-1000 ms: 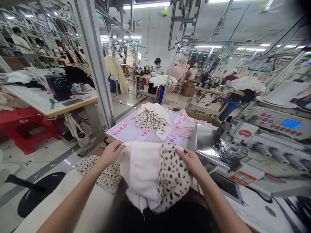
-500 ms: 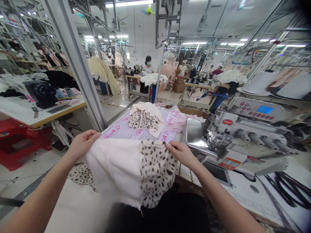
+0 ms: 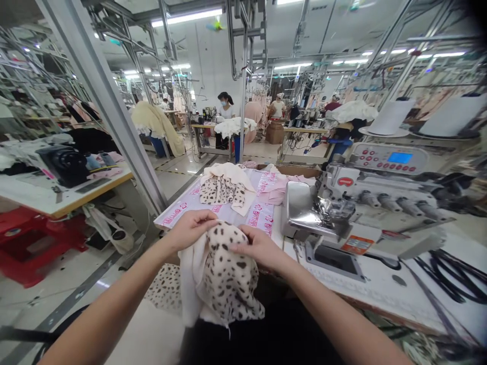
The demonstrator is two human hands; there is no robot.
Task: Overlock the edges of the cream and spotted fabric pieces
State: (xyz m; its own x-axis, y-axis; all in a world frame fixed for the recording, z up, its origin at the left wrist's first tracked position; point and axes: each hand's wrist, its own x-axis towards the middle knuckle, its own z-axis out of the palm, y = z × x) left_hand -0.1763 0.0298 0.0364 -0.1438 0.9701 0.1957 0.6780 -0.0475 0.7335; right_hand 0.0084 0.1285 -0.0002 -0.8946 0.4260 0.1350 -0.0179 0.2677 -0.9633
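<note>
A cream fabric piece with a dark-spotted panel (image 3: 230,268) hangs from both hands in front of my lap. My left hand (image 3: 196,228) pinches its top edge where the plain cream part meets the spots. My right hand (image 3: 261,247) grips the spotted part by its upper right edge, thumb on top. The cloth is bunched and folded between the hands, and its lower end falls toward my dark clothing. More cream and spotted fabric (image 3: 163,289) lies to the lower left across my lap. Another cream and spotted piece (image 3: 224,190) rests on the table beyond.
An overlock sewing machine (image 3: 342,203) with thread cones (image 3: 393,116) stands at the right. The side table (image 3: 178,215) has a printed plastic cover and pink cloth (image 3: 274,190). A metal post (image 3: 102,101) and red stool (image 3: 26,248) are at left. A co-worker (image 3: 225,109) sits farther off.
My hands have come together; the left moved right along the edge. The fabric, stretched wide before, is now bunched with its spotted panel facing me. The view has shifted slightly.
</note>
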